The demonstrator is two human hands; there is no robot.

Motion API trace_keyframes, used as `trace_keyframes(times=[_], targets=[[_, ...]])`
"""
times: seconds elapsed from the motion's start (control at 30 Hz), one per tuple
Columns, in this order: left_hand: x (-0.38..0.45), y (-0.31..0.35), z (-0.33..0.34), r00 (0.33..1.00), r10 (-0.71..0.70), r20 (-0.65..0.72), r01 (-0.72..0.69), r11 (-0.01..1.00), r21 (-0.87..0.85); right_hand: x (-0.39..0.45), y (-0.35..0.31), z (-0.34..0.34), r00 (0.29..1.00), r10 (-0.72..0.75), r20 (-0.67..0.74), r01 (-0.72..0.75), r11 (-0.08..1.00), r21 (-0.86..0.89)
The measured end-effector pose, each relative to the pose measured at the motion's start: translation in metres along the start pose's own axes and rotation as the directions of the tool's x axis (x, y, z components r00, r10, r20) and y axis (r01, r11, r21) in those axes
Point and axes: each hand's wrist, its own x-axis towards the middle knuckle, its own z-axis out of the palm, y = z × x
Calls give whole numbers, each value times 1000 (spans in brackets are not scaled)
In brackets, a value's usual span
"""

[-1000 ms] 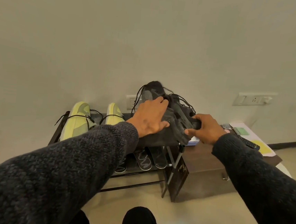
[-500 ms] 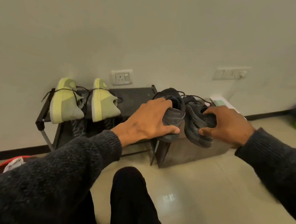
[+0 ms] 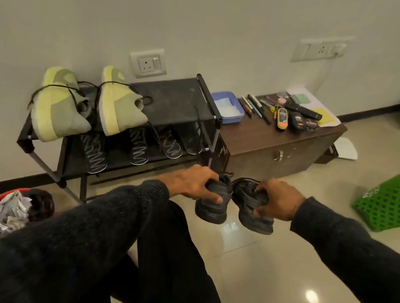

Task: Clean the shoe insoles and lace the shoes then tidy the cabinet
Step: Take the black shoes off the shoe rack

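Observation:
My left hand [image 3: 192,183] grips one black shoe [image 3: 212,207] by its collar, and my right hand [image 3: 278,199] grips the other black shoe [image 3: 255,217]. Both shoes hang just above the tiled floor, in front of the black shoe rack [image 3: 174,100]. Two yellow-green shoes [image 3: 59,103] with loose black laces lie on the rack's top shelf at the left. Several dark insoles [image 3: 139,151] with white squiggle prints lie on the lower shelf. The brown cabinet [image 3: 268,143] stands to the right of the rack.
On the cabinet top are a blue tray [image 3: 226,107], pens, a remote [image 3: 303,110], small bottles and papers. A green plastic basket [image 3: 392,201] sits on the floor at the right. A red bin [image 3: 13,206] with crumpled foil is at the lower left. My knee is below my hands.
Both hands have carried the black shoes off the rack's top shelf and down toward the floor, closer to me. The view has tilted down and now shows the cabinet top.

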Motion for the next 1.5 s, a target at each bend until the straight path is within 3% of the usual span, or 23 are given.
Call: trace_keyframes(times=[0.13, 0.23, 0.37, 0.57, 0.77, 1.0, 1.1, 1.4, 1.5], targets=[[47, -41, 27, 973, -138, 186, 145, 989, -23, 47, 4, 44, 998, 47, 43, -46, 999, -23], [78, -61, 62, 947, -210, 243, 229, 972, -50, 78, 10, 82, 995, 80, 67, -77, 996, -41], [112, -78, 105, 939, -268, 215, 283, 958, -42, 112, 23, 138, 991, 116, 63, -115, 993, -28], [151, -94, 153, 935, -321, 150, 306, 945, 120, 147, 40, 201, 980, 170, 102, -172, 985, 8], [166, -117, 197, 921, -363, 142, 346, 929, 128, 165, 57, 254, 974, 205, 95, -214, 972, 94], [178, -139, 222, 911, -372, 180, 344, 924, 169, 183, 64, 303, 964, 256, 76, -265, 953, 149], [184, -136, 228, 913, -364, 187, 327, 924, 199, 189, 66, 315, 949, 309, 63, -315, 916, 249], [202, -135, 225, 840, -423, 340, 406, 905, 124, 194, 64, 345, 854, 421, 307, -519, 743, 423], [209, -128, 204, 841, -386, 380, 387, 919, 76, 190, 60, 344, 853, 399, 336, -516, 737, 436]])
